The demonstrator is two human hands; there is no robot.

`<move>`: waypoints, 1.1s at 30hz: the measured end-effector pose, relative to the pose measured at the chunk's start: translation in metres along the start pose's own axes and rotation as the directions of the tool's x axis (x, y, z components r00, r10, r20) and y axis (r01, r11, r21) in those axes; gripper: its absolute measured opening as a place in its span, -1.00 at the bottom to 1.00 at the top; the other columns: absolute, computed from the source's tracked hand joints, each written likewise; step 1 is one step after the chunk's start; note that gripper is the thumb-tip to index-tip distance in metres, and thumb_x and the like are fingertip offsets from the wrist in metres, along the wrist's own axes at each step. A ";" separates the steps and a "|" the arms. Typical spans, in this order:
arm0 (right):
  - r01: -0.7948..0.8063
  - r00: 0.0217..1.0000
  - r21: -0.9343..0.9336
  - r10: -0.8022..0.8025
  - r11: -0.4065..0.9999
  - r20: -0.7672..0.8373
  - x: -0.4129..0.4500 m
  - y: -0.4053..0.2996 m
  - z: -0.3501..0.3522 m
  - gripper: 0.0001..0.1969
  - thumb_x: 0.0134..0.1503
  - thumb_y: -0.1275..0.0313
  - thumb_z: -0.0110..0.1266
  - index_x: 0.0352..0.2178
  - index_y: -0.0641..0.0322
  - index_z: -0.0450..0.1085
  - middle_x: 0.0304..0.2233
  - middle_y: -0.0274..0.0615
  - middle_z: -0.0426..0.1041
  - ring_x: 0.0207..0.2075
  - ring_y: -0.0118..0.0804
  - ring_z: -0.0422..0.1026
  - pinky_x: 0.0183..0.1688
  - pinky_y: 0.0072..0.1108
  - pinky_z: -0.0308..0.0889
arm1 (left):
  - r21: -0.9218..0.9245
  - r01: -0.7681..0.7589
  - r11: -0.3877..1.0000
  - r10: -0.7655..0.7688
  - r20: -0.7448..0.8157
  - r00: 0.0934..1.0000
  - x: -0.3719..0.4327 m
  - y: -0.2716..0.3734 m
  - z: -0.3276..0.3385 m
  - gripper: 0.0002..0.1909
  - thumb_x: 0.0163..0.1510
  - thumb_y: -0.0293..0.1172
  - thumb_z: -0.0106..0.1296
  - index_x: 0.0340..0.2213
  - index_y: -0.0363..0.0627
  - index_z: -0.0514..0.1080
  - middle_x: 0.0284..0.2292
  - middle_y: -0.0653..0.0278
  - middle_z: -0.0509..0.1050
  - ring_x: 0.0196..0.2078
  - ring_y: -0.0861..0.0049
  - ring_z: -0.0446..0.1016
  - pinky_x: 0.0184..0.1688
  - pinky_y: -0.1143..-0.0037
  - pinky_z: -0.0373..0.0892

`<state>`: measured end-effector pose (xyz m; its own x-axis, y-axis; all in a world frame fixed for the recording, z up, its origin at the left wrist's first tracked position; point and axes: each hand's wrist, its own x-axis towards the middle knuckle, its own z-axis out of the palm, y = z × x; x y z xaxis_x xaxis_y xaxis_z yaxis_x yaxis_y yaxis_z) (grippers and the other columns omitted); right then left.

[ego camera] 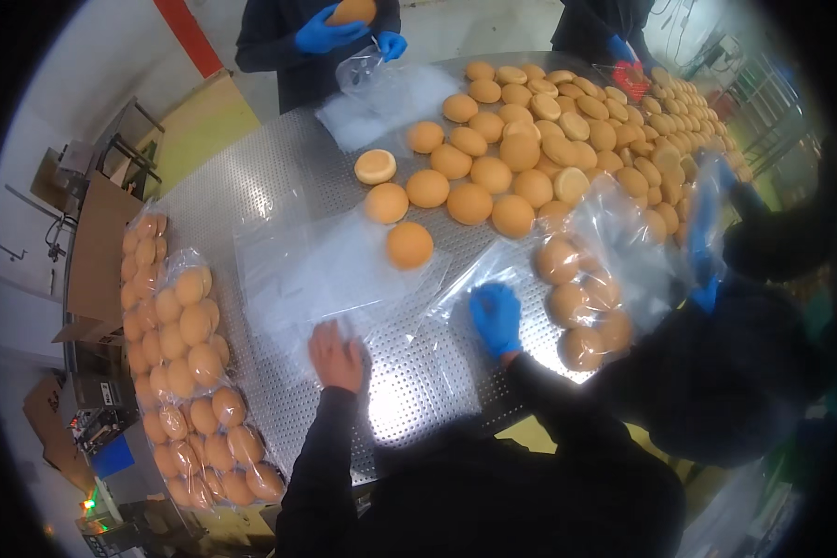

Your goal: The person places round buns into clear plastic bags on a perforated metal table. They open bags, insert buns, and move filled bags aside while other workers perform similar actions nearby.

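My left hand [336, 357], bare and slightly blurred, rests palm down at the near edge of a stack of clear plastic bags [314, 272] on the perforated metal table [418, 380]. Its fingers touch the plastic and are partly spread. On my right hand [496, 319] is a blue glove; its fingers are curled at a clear plastic bag [471, 282]. Whether they pinch the film cannot be made out. Just beyond the stack's right part sits a round golden-brown bun [409, 245]. Right of my right hand lies a clear bag holding several buns [570, 303].
A large heap of loose buns [519, 150] covers the far right of the table. Filled bun bags [181, 349] line the left edge. A person [321, 52] opposite holds a bun and a bag; another [739, 349] works close on my right, and a third [603, 28] stands far right.
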<state>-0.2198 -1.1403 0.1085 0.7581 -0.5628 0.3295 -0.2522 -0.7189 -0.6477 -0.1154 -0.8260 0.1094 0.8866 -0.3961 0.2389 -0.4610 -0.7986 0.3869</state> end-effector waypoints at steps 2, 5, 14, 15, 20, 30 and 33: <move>0.067 0.996 0.029 -0.065 0.997 -0.062 0.052 0.015 0.001 -0.75 0.01 0.29 0.15 -0.29 0.14 0.44 -0.28 -0.07 0.44 -0.20 0.04 0.40 -0.12 -0.13 0.25 | -0.140 -0.097 0.985 0.090 -0.057 0.994 0.031 0.030 0.016 -0.35 0.07 -0.22 0.00 0.16 -0.20 0.19 0.13 -0.12 0.20 0.23 -0.03 0.10 0.28 0.07 -0.05; 0.145 0.962 -0.266 -0.199 0.953 -0.189 0.123 0.057 -0.004 -0.43 -0.05 0.20 0.22 0.01 0.11 0.32 -0.05 -0.01 0.34 -0.02 0.06 0.32 0.05 -0.18 0.20 | -0.171 -0.171 0.970 0.169 -0.022 0.985 0.058 0.081 0.044 -0.29 0.04 -0.24 0.05 0.19 -0.20 0.14 0.13 -0.10 0.21 0.22 -0.01 0.11 0.29 0.09 -0.04; -0.069 0.995 -0.328 0.088 0.942 0.045 0.149 0.053 0.004 -0.24 -0.21 0.12 0.35 0.07 0.00 0.29 0.17 0.01 0.18 0.20 0.09 0.15 0.17 -0.21 0.12 | 0.009 -0.076 0.997 0.075 0.083 0.994 0.017 0.092 0.043 -0.53 -0.07 -0.38 0.06 -0.06 -0.22 0.39 -0.19 0.08 0.37 -0.03 0.15 0.30 0.06 0.18 0.21; -0.033 0.999 -0.301 0.030 0.953 -0.012 0.150 0.058 0.014 -0.23 -0.21 0.12 0.35 0.08 -0.01 0.29 0.17 0.01 0.18 0.20 0.09 0.15 0.17 -0.21 0.11 | 0.011 -0.103 0.995 0.102 0.073 0.992 0.011 0.088 0.040 -0.59 -0.08 -0.41 0.05 -0.13 -0.22 0.42 -0.22 0.09 0.37 -0.04 0.15 0.31 0.03 0.21 0.25; 0.168 0.975 -0.380 -0.097 0.910 0.199 0.192 0.024 0.044 -0.24 -0.20 0.16 0.35 0.09 -0.03 0.27 0.16 0.03 0.18 0.19 0.12 0.17 0.17 -0.18 0.15 | -0.081 -0.075 0.994 0.081 0.066 0.995 -0.009 0.076 0.020 -0.73 -0.08 -0.58 -0.01 -0.27 -0.26 0.46 -0.22 0.05 0.39 -0.07 0.08 0.34 -0.05 0.29 0.34; 0.248 0.964 0.189 -0.261 0.950 0.050 0.149 -0.057 0.084 -0.25 -0.16 0.22 0.37 0.09 0.08 0.26 0.17 0.16 0.12 0.18 0.18 0.16 0.17 -0.29 0.16 | -0.370 0.273 0.888 -0.294 -0.002 0.956 -0.071 0.069 0.010 -0.75 -0.02 -0.58 -0.02 -0.25 -0.17 0.49 -0.35 0.03 0.45 -0.22 0.07 0.41 -0.16 0.27 0.35; 0.438 0.887 0.086 -0.446 0.895 0.123 0.115 -0.074 0.090 -0.18 -0.18 0.33 0.39 0.16 0.00 0.20 0.27 0.24 -0.07 0.22 0.22 0.12 0.21 -0.30 0.14 | -0.324 0.171 0.931 -0.200 -0.058 0.978 -0.070 0.073 0.005 -0.83 -0.03 -0.54 0.00 -0.34 -0.18 0.49 -0.33 0.01 0.46 -0.23 0.07 0.42 -0.18 0.25 0.37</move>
<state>-0.0597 -1.1146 0.1322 0.8583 -0.1287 0.4967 0.1581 -0.8546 -0.4947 -0.2109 -0.8590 0.1169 0.9571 -0.2014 0.2085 -0.2899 -0.6639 0.6894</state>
